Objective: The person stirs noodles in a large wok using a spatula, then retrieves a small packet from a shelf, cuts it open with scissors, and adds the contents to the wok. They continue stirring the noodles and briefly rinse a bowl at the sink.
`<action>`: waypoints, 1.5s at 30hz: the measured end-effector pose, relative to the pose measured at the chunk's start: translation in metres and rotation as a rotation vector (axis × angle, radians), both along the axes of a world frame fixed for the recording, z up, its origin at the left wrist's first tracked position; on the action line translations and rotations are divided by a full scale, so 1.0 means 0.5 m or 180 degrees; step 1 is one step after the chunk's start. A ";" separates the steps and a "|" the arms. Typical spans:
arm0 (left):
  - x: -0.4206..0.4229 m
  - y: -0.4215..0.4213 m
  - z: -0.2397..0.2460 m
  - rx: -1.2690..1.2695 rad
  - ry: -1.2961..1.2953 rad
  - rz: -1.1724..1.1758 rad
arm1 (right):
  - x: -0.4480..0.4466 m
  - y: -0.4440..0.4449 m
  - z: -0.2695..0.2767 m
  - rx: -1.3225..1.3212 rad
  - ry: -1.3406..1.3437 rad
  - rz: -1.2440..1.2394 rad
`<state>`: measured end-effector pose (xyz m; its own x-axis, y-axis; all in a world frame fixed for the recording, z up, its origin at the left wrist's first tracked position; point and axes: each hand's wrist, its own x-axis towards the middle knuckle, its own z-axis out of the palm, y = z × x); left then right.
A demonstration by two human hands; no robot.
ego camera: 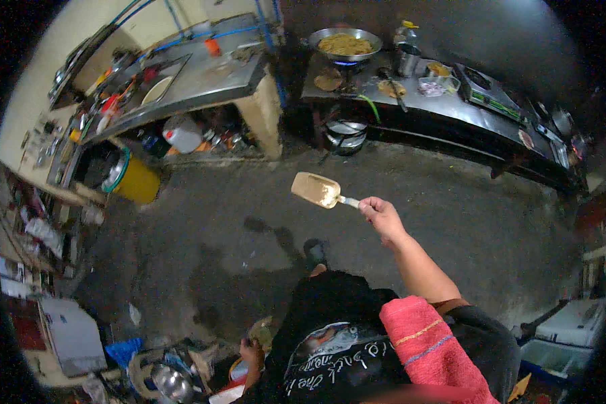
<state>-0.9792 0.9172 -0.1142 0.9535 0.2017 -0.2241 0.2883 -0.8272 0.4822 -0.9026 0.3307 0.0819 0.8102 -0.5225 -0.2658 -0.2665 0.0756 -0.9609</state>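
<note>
My right hand (381, 217) is closed on the handle of a scoop-like metal utensil (317, 190), held out flat above the floor with its blade pointing left. Low in the picture, my left hand (252, 353) hangs beside my body near a roundish greenish thing (261, 331); whether it grips anything is unclear. A red towel (424, 343) lies over my right shoulder. Beyond the utensil, a wide metal pan (346, 44) of yellowish food sits over a blue gas flame. A dark-handled utensil (393, 88) rests on the metal counter to its right.
The metal counter (449, 108) carries a steel container (408, 59), plastic tubs and a gas stove (490, 93). A sink counter (202, 83) stands at upper left, with a yellow bin (139, 179) below. Metal bowls (171, 381) lie at lower left; a glass-topped chest (555, 356) is at lower right.
</note>
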 end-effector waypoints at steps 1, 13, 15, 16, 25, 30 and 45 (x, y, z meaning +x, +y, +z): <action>0.024 0.002 -0.014 -0.0018 0.0097 -0.0059 | 0.011 -0.019 0.002 0.0002 -0.0017 -0.0127; 0.760 -0.373 -0.104 -0.1205 -0.0306 -0.0199 | 0.350 -0.376 0.167 -0.0702 -0.0563 -0.1445; 0.848 -0.418 -0.106 -0.0848 -0.0527 -0.0632 | 0.441 -0.459 0.181 -0.1450 -0.0329 -0.1768; 0.889 -0.432 -0.110 -0.1521 -0.0192 -0.0304 | 0.483 -0.500 0.189 -0.1746 -0.0677 -0.1678; 0.883 -0.407 -0.174 -0.1870 -0.0119 0.0514 | 0.854 -0.796 0.214 -0.2896 -0.0730 -0.1977; 0.761 -0.397 -0.179 0.0109 0.0314 0.0430 | 1.017 -0.955 0.156 -0.3302 -0.0379 -0.2002; 0.994 -0.588 -0.256 -0.1998 -0.0178 0.0455 | 0.916 -1.058 0.193 -0.3912 0.0653 -0.1130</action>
